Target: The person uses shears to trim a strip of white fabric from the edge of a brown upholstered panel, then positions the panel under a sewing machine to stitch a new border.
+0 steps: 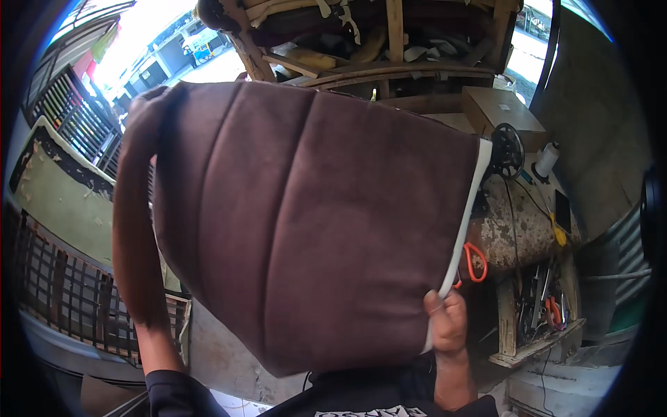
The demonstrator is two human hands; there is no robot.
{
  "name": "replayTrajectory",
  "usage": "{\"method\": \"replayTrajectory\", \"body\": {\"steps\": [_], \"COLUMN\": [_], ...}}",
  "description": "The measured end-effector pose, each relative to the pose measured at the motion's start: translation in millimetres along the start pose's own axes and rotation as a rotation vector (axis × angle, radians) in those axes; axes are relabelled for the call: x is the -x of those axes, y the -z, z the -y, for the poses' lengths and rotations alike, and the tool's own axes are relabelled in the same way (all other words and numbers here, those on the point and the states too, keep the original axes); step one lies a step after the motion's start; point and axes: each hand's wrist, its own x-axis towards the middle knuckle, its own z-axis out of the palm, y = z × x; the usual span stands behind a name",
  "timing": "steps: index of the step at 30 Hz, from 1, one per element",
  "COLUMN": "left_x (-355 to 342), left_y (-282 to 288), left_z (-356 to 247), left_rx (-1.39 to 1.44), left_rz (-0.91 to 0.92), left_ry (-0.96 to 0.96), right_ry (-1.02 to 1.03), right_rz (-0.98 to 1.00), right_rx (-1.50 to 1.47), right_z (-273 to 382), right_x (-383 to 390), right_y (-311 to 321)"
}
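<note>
Right hand [449, 323] pinches white-edged brown upholstery panel [347, 229] at 4 o'clock; left hand [146, 106] at 10 o'clock, grip unclear.

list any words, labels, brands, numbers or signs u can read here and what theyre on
Dark shirt: white lettering, cut off by the lower edge, no whole word readable.
Cardboard box: small pale label, too small to read.
Nothing else is legible.

Part of the counter [504, 226] and the blades of the orange-handled scissors [484, 263] are hidden by the brown panel [347, 229]. Fingers of the left hand [144, 111] are not resolved at the panel's far corner. The wooden frame [394, 35] is cut off by the top edge.
</note>
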Motion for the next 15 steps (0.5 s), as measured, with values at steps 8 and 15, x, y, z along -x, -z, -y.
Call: {"method": "replayTrajectory", "body": {"steps": [8, 15], "left_x": [111, 194], "left_y": [-177, -303], "left_z": [308, 67], "left_rx": [-0.816, -0.098], "left_rz": [0.32, 0.691], "left_ry": [-0.094, -0.869], "right_ry": [-0.246, -0.343], "right_rz": [0.071, 0.023], "right_rx": [0.463, 0.535], "right_z": [-44, -29], "right_x": [-38, -41], "right_y": [65, 77]}}
